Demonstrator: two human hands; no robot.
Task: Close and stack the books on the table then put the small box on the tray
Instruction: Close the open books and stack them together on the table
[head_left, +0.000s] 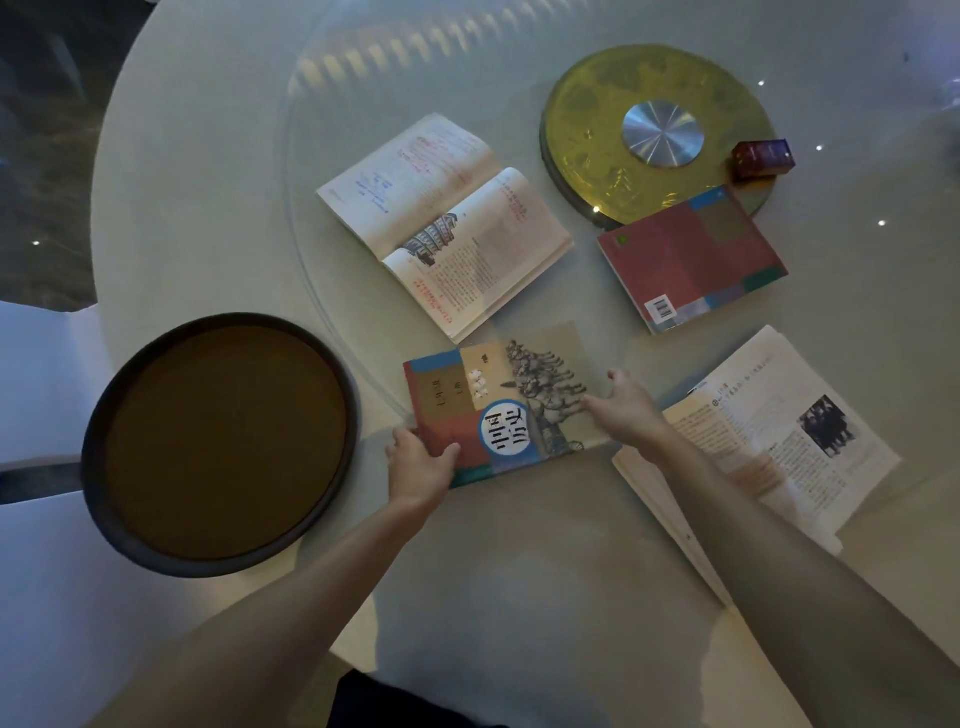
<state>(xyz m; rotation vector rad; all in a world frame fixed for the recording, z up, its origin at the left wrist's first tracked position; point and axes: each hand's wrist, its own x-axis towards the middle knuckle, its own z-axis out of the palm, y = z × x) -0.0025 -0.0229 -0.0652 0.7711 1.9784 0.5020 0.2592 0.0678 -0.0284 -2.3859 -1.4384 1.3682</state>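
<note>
A closed book with a horse-and-chariot cover (498, 410) lies in front of me on the round table. My left hand (418, 465) grips its near left corner, thumb on the cover. My right hand (621, 402) rests with spread fingers on its right edge. An open book (447, 223) lies further back. A closed red book (691, 260) lies back cover up to the right. Another open book (763, 447) lies at the right, partly under my right forearm. A small dark red box (762, 158) sits at the far right. The round brown tray (221, 444) is at the left.
A gold disc with a silver hub (587, 124) lies under a glass turntable (311, 291) at the table's centre. The red book overlaps the disc's near edge. A white chair (41, 374) stands to the left, beside the tray. Dark floor shows beyond the table's left edge.
</note>
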